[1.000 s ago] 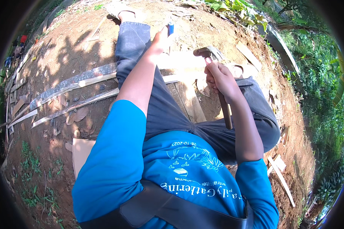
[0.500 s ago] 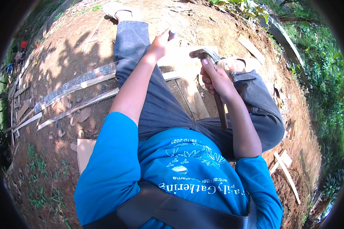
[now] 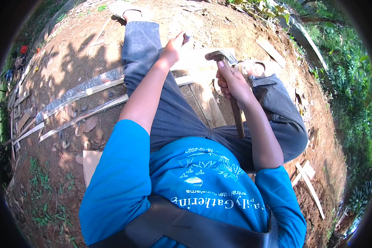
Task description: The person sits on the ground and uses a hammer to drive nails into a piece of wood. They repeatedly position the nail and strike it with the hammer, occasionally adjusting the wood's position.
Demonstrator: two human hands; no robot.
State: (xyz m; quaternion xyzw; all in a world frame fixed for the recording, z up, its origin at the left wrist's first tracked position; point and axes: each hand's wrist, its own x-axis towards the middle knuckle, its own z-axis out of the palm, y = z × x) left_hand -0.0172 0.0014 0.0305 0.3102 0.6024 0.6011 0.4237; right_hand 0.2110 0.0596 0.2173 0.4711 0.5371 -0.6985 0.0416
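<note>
My right hand (image 3: 234, 84) is wrapped round the wooden handle of a hammer (image 3: 238, 118), with the thumb laid along the handle near the metal head. The head points away from me above the bright wood, and the handle's end reaches back over my right thigh. Farther left, my left hand (image 3: 170, 53) is closed, with a small dark thing (image 3: 187, 37) showing at its fingertips. What that thing is cannot be made out in the glare. Between my legs lie wooden boards (image 3: 197, 103), the far one washed out by sunlight.
Long wooden strips (image 3: 87, 91) run across the soil on the left, passing under my left leg. A loose plank (image 3: 271, 51) lies beyond my right foot, and thin offcuts (image 3: 311, 190) are at the right. A flat tan piece (image 3: 91, 165) sits by my left elbow.
The hammer's head has tilted and shifted slightly up and left, its handle end moving a little left too. My left hand stays almost in place, still closed.
</note>
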